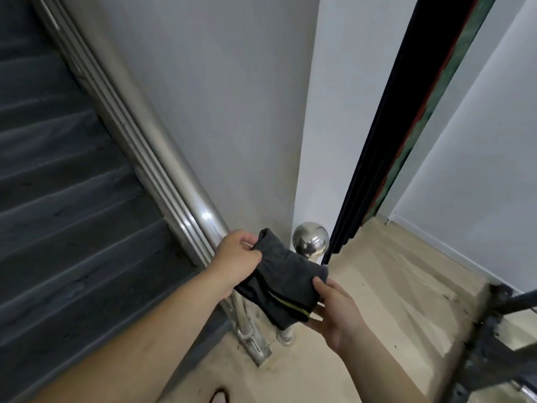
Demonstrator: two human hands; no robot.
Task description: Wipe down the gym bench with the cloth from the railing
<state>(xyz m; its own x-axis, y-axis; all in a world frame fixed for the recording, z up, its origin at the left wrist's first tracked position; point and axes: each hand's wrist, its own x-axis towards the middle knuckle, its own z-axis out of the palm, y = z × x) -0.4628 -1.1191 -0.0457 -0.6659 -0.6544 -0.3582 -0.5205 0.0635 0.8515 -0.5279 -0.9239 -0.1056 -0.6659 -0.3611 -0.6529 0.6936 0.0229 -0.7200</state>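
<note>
Head: cloth (283, 283) held between hands (238, 257) (334, 309).

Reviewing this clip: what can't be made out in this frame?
- Head view, lower right: dark metal frame, blurred and cut off by the edge; whether it is the gym bench is unclear.
- Head view: fingers of the right hand, hidden under the dark grey folded cloth.
- Head view: fingertips of the left hand, hidden behind that cloth.
</note>
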